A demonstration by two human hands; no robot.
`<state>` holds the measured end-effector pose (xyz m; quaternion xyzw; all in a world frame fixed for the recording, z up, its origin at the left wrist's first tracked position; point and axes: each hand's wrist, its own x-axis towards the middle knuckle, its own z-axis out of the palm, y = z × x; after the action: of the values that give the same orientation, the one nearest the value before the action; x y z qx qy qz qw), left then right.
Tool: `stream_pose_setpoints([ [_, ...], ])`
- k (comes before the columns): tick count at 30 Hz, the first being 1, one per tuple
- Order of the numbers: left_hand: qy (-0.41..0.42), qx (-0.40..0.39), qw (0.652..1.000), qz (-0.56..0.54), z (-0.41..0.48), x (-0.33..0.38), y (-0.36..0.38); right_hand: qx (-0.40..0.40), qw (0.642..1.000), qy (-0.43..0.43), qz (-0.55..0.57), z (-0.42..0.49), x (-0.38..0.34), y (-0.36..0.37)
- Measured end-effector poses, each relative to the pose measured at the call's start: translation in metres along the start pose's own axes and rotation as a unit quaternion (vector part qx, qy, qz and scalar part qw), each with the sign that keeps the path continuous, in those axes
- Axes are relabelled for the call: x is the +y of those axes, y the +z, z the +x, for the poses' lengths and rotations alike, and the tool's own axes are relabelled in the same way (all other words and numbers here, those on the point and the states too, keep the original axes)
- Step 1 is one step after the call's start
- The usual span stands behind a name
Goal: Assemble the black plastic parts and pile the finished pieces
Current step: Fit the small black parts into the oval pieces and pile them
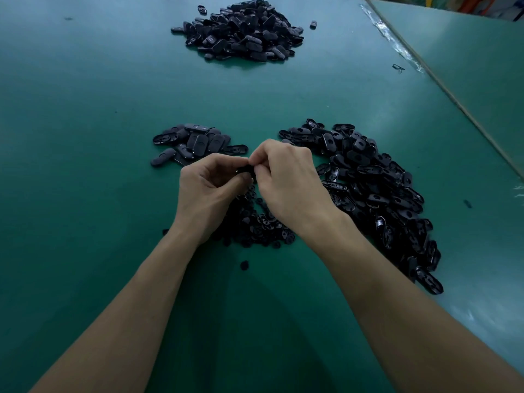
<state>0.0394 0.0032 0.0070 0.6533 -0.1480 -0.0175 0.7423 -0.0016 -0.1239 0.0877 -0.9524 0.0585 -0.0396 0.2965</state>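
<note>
My left hand [208, 191] and my right hand [286, 177] meet at the middle of the green table [85, 109], both pinching one black plastic part [246, 169] between their fingertips; most of it is hidden. Under the hands lies a heap of small round black pieces [255, 222]. A long pile of open oval black shells [377, 191] runs along the right. A small group of closed oval pieces [195, 143] lies just beyond my left hand. A big pile of black pieces [243, 29] sits at the far side.
A seam with shiny tape [397, 43] separates this table from another green surface [467, 52] on the right. Stray black bits lie at the far right [313, 24], near the seam [398, 68] and in front of the heap [244, 265].
</note>
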Motion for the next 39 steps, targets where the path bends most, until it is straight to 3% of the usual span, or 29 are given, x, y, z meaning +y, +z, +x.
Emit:
stream_pose_setpoints([
  [26,-0.017,-0.004,1.000,0.011,-0.001,0.002,0.001,0.049,0.997,-0.047,0.029,-0.002,0.005,0.005],
  [39,-0.018,-0.021,0.998,0.052,-0.003,0.004,0.002,-0.030,0.999,-0.022,0.013,0.001,0.008,-0.007],
])
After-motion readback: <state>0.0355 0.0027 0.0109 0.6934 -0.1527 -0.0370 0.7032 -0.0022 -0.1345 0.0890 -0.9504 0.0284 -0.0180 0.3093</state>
